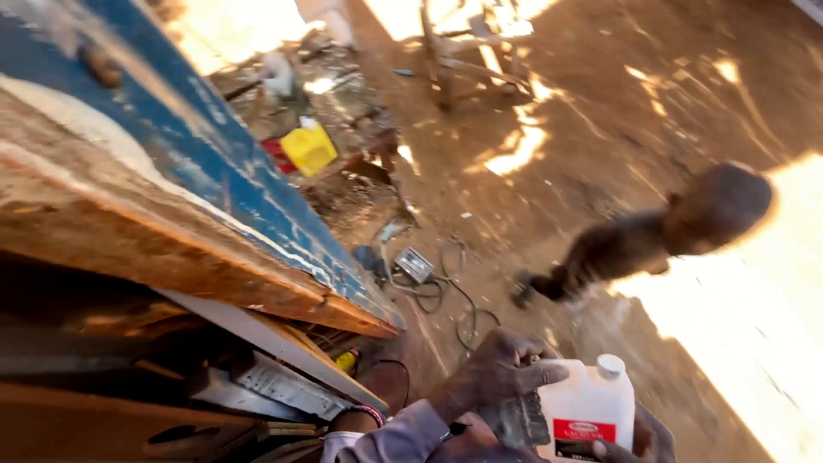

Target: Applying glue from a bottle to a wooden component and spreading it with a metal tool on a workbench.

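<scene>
A white plastic jug with a white screw cap and a red label stands low in the head view, near the bottom edge. My left hand, dusty and in a grey sleeve, is closed over the jug's handle side. Just under it is a grey flat thing, too blurred to name. My right hand wraps the jug's lower right side, with a fingertip on the label. The jug is upright and its cap is on.
A tilted blue-painted wooden board and metal strips fill the left. A yellow container lies among scrap. A small grey box with black cables lies on the dirt. A blurred person crosses at right. A wooden frame stands far back.
</scene>
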